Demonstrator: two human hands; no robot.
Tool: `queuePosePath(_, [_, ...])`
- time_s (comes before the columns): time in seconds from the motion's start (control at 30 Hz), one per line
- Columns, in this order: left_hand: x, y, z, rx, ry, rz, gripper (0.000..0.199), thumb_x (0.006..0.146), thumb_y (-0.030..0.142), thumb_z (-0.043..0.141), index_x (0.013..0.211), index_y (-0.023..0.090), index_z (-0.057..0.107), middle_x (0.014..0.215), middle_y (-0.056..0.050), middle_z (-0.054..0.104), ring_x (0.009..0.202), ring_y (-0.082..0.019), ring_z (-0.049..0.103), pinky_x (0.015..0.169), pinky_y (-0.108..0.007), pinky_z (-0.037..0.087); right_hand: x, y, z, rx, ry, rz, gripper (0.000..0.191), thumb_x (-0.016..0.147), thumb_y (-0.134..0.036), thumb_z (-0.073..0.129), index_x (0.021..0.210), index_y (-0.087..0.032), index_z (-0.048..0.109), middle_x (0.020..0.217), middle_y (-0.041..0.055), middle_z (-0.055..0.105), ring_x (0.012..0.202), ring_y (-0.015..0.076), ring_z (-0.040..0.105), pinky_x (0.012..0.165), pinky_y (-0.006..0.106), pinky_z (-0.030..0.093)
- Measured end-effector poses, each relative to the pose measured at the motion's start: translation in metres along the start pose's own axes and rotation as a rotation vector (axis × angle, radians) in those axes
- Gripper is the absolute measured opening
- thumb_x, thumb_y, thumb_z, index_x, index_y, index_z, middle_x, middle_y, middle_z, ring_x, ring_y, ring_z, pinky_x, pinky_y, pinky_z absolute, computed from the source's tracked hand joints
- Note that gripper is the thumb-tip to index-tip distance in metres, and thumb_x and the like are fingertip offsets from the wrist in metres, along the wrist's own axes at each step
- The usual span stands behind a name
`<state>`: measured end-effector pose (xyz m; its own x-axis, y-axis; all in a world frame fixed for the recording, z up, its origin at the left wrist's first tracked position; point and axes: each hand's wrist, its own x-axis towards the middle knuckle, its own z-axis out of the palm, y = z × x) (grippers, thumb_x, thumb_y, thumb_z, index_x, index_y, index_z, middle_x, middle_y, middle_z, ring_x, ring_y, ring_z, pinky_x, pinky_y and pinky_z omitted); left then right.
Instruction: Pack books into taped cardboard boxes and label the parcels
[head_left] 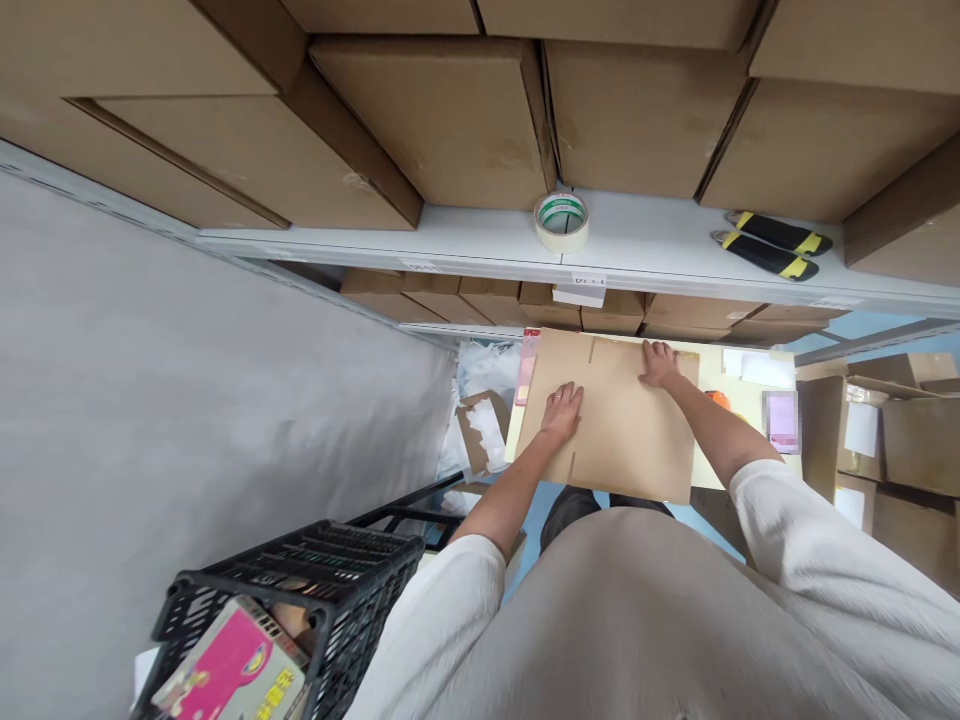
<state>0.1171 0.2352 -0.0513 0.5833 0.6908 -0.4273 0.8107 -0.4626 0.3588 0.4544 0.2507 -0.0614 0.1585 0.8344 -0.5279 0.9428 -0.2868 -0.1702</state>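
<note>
A flat, folded brown cardboard box (615, 430) lies on a pale table (712, 470) in front of me. My left hand (562, 410) rests on the left part of the cardboard, fingers spread, with a ring on one finger. Near the far right edge of the cardboard, my right hand (660, 364) lies with its fingers apart. Neither hand is closed round anything. Slots are cut into the near and far edges of the cardboard.
A shelf (480, 240) of cartons spans above the table, holding a tape roll (561, 222) and black-yellow pliers (776, 245). A black crate (322, 600) stands at lower left. Stacked cartons (919, 440) are at right, a grey wall (187, 380) at left.
</note>
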Motion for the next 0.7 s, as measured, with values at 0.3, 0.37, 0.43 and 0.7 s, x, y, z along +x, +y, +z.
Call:
queuePosePath(0.3, [0.0,-0.005,0.0,0.005,-0.002,0.025,0.08,0.095,0.02,0.067,0.169,0.024,0.038,0.177,-0.019,0.035,0.164,-0.037,0.029,0.132,-0.055,0.027,0.004,-0.003,-0.007,-0.007,-0.001,0.077,0.083,0.08,-0.041,0.084,0.151,-0.023,0.046,0.152,0.0194,0.046,0.145,0.0412,0.04,0.122,0.058,0.029])
queuePosePath(0.37, [0.001,-0.006,0.0,-0.001,-0.003,0.022,0.079,0.095,0.019,0.067,0.168,0.023,0.039,0.177,-0.02,0.035,0.164,-0.037,0.03,0.132,-0.055,0.027,0.004,-0.002,-0.005,0.011,0.002,0.07,0.083,0.082,-0.038,0.081,0.154,-0.024,0.042,0.153,0.0193,0.046,0.145,0.0401,0.04,0.121,0.058,0.031])
queuePosePath(0.43, [0.001,-0.006,0.0,0.0,0.002,0.022,0.078,0.095,0.019,0.068,0.168,0.023,0.04,0.177,-0.02,0.035,0.164,-0.037,0.03,0.131,-0.054,0.028,0.002,-0.002,-0.005,0.009,0.009,0.069,0.083,0.083,-0.036,0.079,0.155,-0.023,0.041,0.155,0.0205,0.046,0.145,0.0403,0.04,0.122,0.059,0.031])
queuePosePath(0.7, [0.0,-0.006,0.0,-0.006,0.008,0.034,0.079,0.095,0.019,0.069,0.168,0.025,0.039,0.177,-0.018,0.035,0.164,-0.035,0.03,0.131,-0.053,0.027,-0.007,-0.007,-0.01,-0.04,0.065,0.094,0.072,0.083,-0.039,0.078,0.146,-0.021,0.048,0.151,0.0201,0.048,0.142,0.0407,0.042,0.122,0.06,0.027])
